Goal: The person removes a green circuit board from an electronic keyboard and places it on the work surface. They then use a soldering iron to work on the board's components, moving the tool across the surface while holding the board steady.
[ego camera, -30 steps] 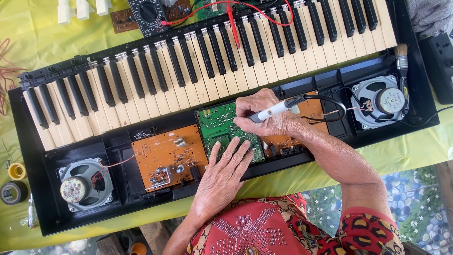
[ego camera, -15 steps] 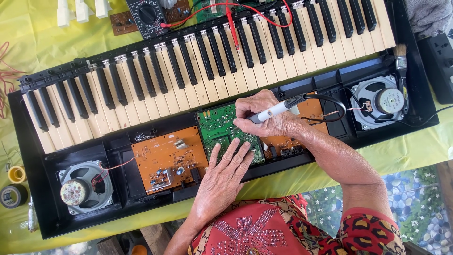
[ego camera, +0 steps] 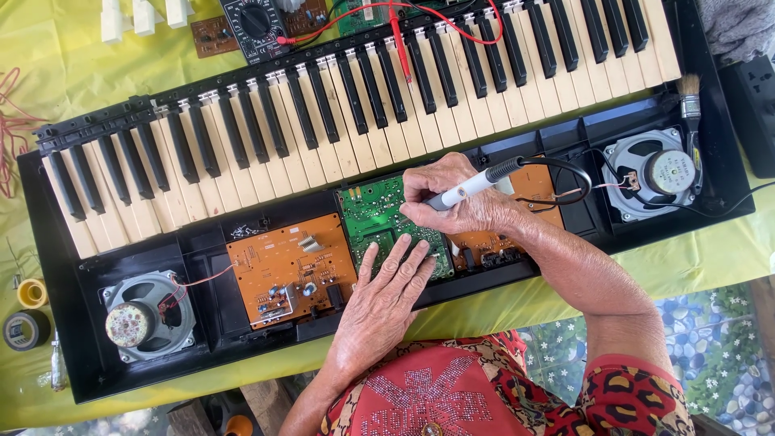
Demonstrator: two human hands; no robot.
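Your right hand (ego camera: 456, 202) is gripping the soldering iron (ego camera: 472, 186); left hand (ego camera: 386, 303) is lying flat, fingers spread, on the green circuit board (ego camera: 375, 214). Fingers are hiding the iron's tip.

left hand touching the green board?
Touching. Head view shows the left hand lying flat, fingers spread on the green circuit board, no gap visible.

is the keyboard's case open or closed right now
Open. The keyboard has no top cover: its green circuit board, orange board and both speakers lie bare below the keys.
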